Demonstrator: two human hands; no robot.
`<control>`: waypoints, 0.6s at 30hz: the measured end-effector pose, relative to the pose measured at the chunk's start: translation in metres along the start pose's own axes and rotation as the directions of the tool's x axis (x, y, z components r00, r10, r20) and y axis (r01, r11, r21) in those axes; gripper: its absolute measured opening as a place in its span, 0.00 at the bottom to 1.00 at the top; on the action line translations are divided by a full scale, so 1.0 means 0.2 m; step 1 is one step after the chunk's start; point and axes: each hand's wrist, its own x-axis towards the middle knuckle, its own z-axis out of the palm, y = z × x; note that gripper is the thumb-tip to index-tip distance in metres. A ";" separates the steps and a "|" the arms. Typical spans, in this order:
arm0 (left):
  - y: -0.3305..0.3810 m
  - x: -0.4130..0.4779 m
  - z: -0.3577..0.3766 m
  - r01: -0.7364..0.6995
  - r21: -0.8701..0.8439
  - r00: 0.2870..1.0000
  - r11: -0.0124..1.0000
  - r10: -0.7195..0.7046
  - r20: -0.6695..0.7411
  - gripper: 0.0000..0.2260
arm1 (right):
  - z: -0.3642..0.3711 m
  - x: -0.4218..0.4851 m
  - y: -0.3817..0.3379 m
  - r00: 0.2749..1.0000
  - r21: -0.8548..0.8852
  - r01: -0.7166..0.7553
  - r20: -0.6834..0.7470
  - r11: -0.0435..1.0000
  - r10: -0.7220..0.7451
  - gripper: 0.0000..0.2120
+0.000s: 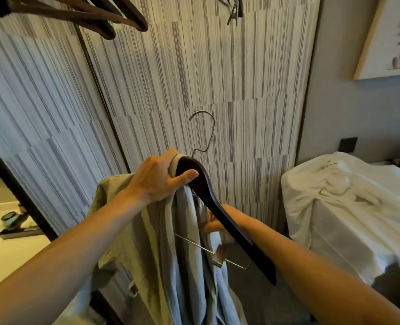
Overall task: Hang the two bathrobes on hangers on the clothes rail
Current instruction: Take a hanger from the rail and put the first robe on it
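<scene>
A dark wooden hanger with a silver hook and a metal clip bar is held up in front of me, tilted down to the right. A grey-green bathrobe with a pale lining is draped over its left shoulder and hangs below. My left hand grips the top of the hanger together with the robe's collar. My right hand reaches behind the hanger's right arm and holds a fold of the robe; it is mostly hidden. Empty dark hangers hang at the top left.
A striped wardrobe panel stands straight ahead. A bed with crumpled white linen is at the right. A framed picture hangs on the grey wall. A mirror or opening with a dark frame is at the left.
</scene>
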 end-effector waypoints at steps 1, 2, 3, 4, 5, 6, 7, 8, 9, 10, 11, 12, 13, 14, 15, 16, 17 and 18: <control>0.00 -0.01 -0.01 0.001 -0.010 1.000 1.000 -0.001 -0.003 0.27 | 0.02 0.02 0.00 0.999 -0.014 0.009 -0.036 1.000 -0.010 0.04; -0.01 -0.01 -0.03 0.005 -0.020 1.000 1.000 -0.005 -0.010 0.27 | 0.05 0.02 -0.02 0.999 -0.034 0.008 -0.044 0.999 -0.009 0.05; -0.02 -0.02 -0.04 0.006 -0.020 1.000 1.000 -0.007 -0.017 0.27 | 0.07 0.04 0.00 0.999 -0.020 0.007 -0.044 1.000 -0.007 0.08; -0.03 -0.03 -0.06 0.006 -0.010 1.000 1.000 -0.007 -0.025 0.28 | 0.09 0.06 0.00 0.999 0.017 -0.011 -0.045 1.000 0.012 0.05; -0.04 -0.04 -0.08 0.011 0.005 0.999 1.000 -0.011 -0.032 0.28 | 0.10 0.07 0.00 0.998 0.042 -0.026 -0.050 0.999 0.029 0.01; -0.06 -0.05 -0.10 0.021 0.022 0.999 1.000 -0.020 -0.037 0.27 | 0.09 0.08 0.01 0.996 0.042 -0.048 -0.078 0.998 0.051 0.04; -0.08 -0.07 -0.12 0.032 0.044 0.999 0.999 -0.030 -0.042 0.27 | 0.08 0.11 0.04 0.993 0.030 -0.040 -0.114 0.999 0.043 0.09; -0.11 -0.09 -0.14 0.045 0.073 0.998 0.996 -0.041 -0.052 0.26 | 0.07 0.12 0.04 0.988 -0.004 -0.037 -0.148 0.999 0.036 0.11; -0.15 -0.11 -0.16 0.066 0.103 0.996 0.992 -0.059 -0.065 0.25 | 0.05 0.13 0.05 0.983 -0.050 -0.025 -0.185 0.998 0.015 0.10; -0.18 -0.14 -0.18 0.099 0.129 0.993 0.987 -0.089 -0.078 0.26 | 0.04 0.13 0.05 0.970 -0.099 -0.013 -0.242 0.995 -0.011 0.11; -0.21 -0.16 -0.20 0.139 0.149 0.988 0.979 -0.126 -0.091 0.27 | 0.02 0.13 0.06 0.952 -0.108 0.004 -0.303 0.994 -0.037 0.12; -0.25 -0.18 -0.22 0.175 0.167 0.982 0.970 -0.160 -0.101 0.29 | 0.00 0.11 0.04 0.941 -0.071 0.023 -0.336 0.997 -0.046 0.11; -0.28 -0.20 -0.23 0.201 0.185 0.977 0.962 -0.184 -0.107 0.30 | -0.02 0.11 0.06 0.935 -0.048 0.056 -0.347 0.997 -0.069 0.12; -0.31 -0.21 -0.24 0.220 0.200 0.973 0.955 -0.202 -0.109 0.30 | -0.04 0.10 0.04 0.940 -0.074 0.075 -0.329 0.994 -0.096 0.14; -0.32 -0.23 -0.25 0.232 0.213 0.971 0.949 -0.214 -0.105 0.30 | -0.06 0.10 0.06 0.937 -0.134 0.125 -0.310 0.983 -0.161 0.14; -0.33 -0.24 -0.26 0.241 0.227 0.970 0.943 -0.224 -0.099 0.29 | -0.09 0.10 0.05 0.938 -0.225 0.126 -0.289 0.966 -0.190 0.09; -0.34 -0.25 -0.26 0.248 0.250 0.968 0.936 -0.231 -0.095 0.29 | -0.11 0.12 0.07 0.938 -0.311 0.145 -0.259 0.939 -0.230 0.01; -0.35 -0.25 -0.26 0.253 0.279 0.967 0.926 -0.236 -0.095 0.30 | -0.14 0.12 0.07 0.938 -0.405 0.112 -0.259 0.907 -0.231 0.07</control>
